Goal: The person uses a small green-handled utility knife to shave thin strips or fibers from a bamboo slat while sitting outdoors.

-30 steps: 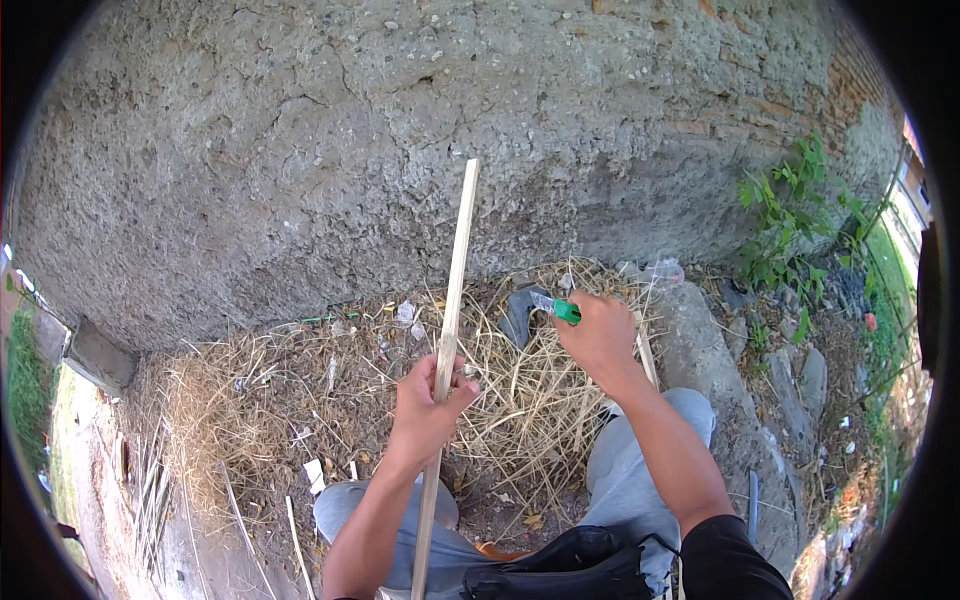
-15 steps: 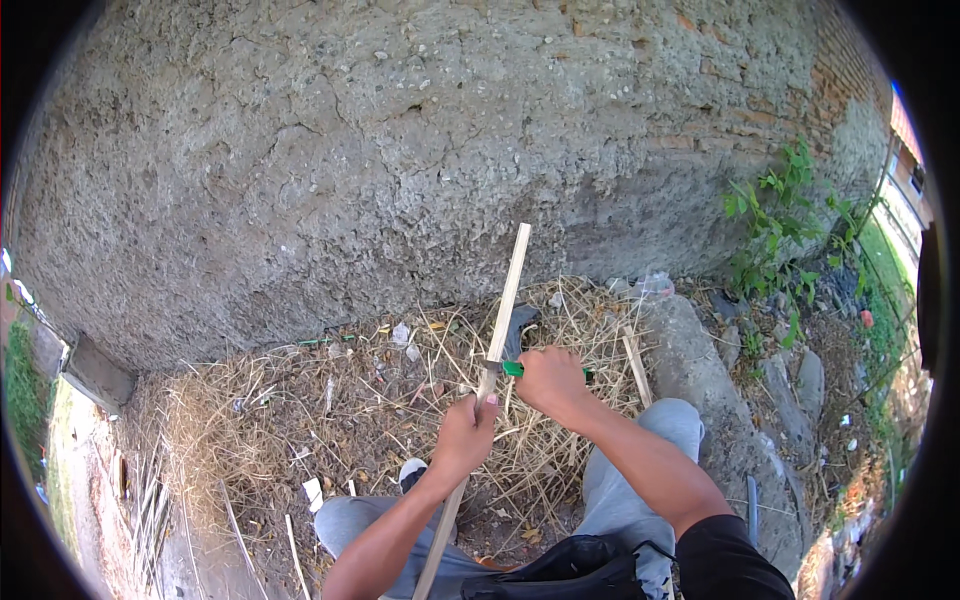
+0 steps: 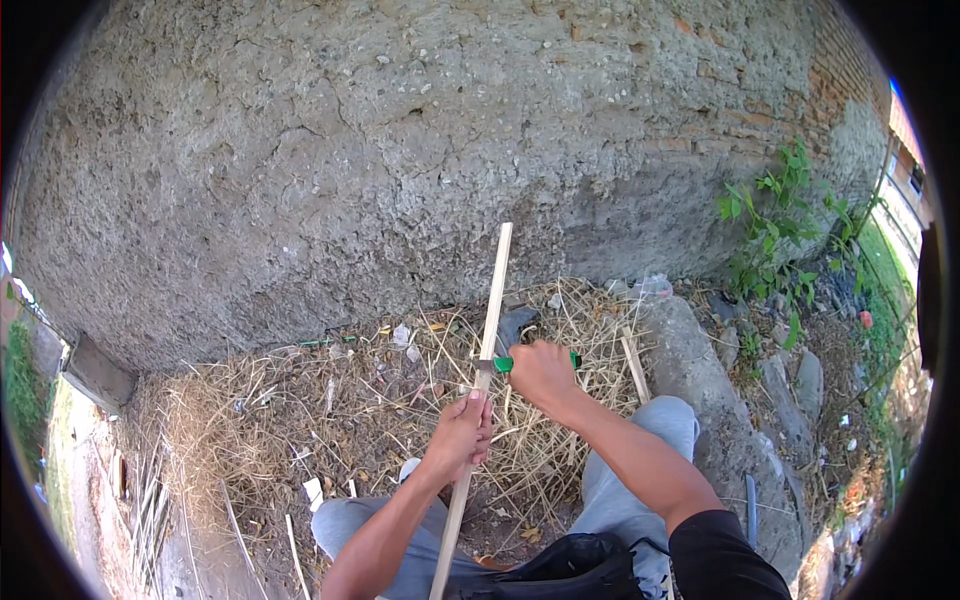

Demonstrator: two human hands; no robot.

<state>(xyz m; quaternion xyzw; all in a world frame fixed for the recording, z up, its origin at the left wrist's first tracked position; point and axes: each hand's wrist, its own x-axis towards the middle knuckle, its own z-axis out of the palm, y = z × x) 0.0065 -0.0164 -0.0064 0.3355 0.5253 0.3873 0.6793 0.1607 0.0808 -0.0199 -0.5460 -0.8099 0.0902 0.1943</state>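
Head view: I see slim, pale wooden strip (image 3: 496, 290) running through clasped left hand (image 3: 460, 432), right hand (image 3: 543, 374) clenching green-handled blade (image 3: 503, 365) across it.

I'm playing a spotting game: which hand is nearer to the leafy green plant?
Right. The right hand, on the green-handled knife, is left of the plant and lower in the picture; the left hand, around the wooden stick, is farther left and lower still.

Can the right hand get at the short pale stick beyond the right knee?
Probably not freely: the right hand holds the green-handled knife, though the short stick looks mostly uncovered.
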